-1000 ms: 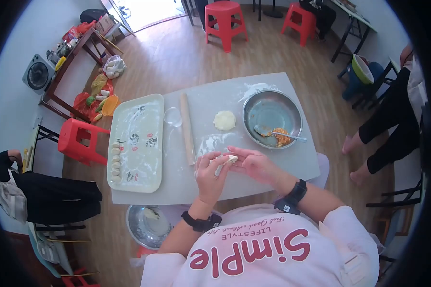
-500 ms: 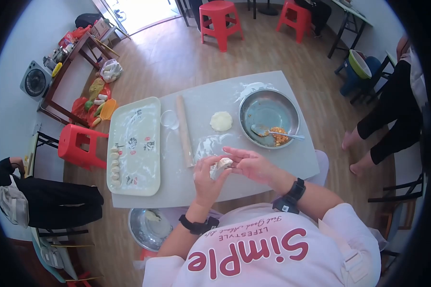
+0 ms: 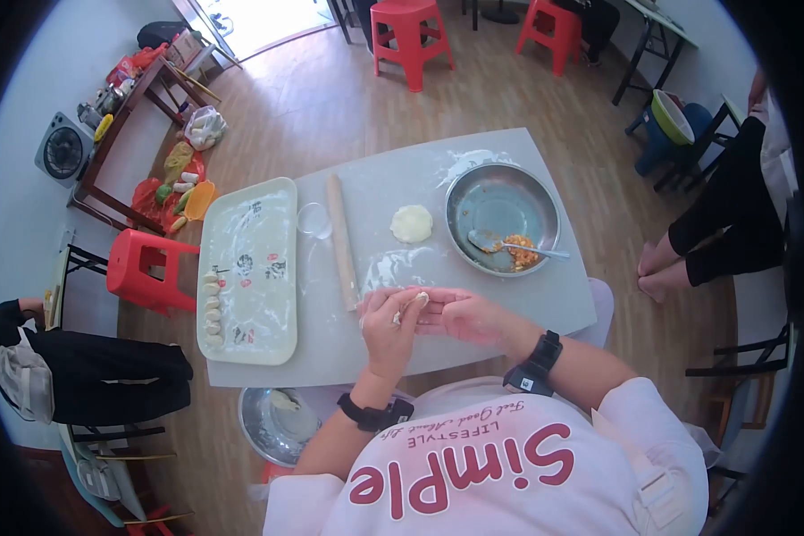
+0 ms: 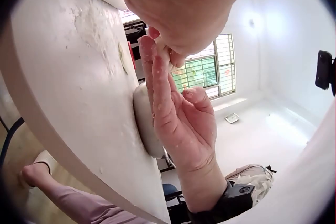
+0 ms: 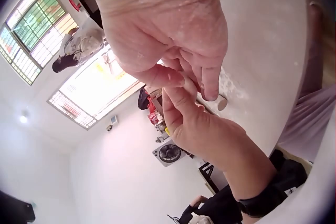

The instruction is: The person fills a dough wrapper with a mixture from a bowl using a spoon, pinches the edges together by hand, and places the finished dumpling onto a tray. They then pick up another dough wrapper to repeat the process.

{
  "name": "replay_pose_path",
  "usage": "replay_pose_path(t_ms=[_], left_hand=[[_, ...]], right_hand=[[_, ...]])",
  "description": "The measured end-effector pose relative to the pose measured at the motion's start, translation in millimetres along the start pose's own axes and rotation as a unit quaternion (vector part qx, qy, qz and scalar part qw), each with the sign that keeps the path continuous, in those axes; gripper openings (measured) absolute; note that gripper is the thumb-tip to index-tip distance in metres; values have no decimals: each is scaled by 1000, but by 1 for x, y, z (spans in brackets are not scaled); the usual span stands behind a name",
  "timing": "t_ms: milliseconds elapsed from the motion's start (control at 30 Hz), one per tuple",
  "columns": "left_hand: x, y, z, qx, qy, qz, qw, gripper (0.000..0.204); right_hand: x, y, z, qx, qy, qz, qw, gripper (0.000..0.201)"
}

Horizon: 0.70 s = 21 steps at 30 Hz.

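In the head view my left hand (image 3: pixel 389 332) pinches a small dough dumpling (image 3: pixel 422 298) between thumb and fingers, and covers most of it. My right hand (image 3: pixel 475 316) lies palm up beneath and beside it, its fingers straight and reaching under the left fingers. The left wrist view shows the right hand (image 4: pixel 184 116) with long fingers at the dumpling and thumb apart. Beyond the hands, a flat round wrapper (image 3: pixel 412 223) lies on the table. A steel bowl (image 3: pixel 456 192) holds orange filling (image 3: pixel 521 255) and a spoon (image 3: pixel 545 253).
Several finished dumplings (image 3: pixel 213 315) line the left side of a pale tray (image 3: pixel 272 196). A rolling pin (image 3: pixel 341 241) and a clear round cup (image 3: pixel 314 221) sit between tray and wrapper. Below the table edge stands a metal basin (image 3: pixel 257 429). Another person (image 3: pixel 719 214) stands at the right.
The left hand has closed further over the dumpling, whose pale side showed more before. The right fingers have moved in under the left ones. On the right, the standing person's feet have shifted.
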<state>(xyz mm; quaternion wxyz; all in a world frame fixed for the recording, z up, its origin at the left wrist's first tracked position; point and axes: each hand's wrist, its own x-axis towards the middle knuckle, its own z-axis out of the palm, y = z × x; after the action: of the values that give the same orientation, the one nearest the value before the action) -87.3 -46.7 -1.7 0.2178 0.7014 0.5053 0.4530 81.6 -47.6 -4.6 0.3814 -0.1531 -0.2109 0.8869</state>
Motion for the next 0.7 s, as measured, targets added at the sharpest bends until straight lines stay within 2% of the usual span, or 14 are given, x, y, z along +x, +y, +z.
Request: replay_pose_path(t_ms=[167,233,300,400,700], left_hand=[[-3,-1,1,45,-18,-5,999,13],[-6,-4,2,-19,-49,-42,998,15],[-9,-9,5,-31,-64,-52,996,15],[-12,-10,7,-39,-82,-60,994,14],[-13,-9,14,-41,-96,-66,992,12]], right_hand=[[0,5,-8,-24,35,11,999,54],[-1,9,-14,-35,52,18,998,50],[0,15,-23,-81,78,29,993,42],[-3,22,-28,-76,121,27,989,38],[-7,28,-35,-87,101,5,991,35]])
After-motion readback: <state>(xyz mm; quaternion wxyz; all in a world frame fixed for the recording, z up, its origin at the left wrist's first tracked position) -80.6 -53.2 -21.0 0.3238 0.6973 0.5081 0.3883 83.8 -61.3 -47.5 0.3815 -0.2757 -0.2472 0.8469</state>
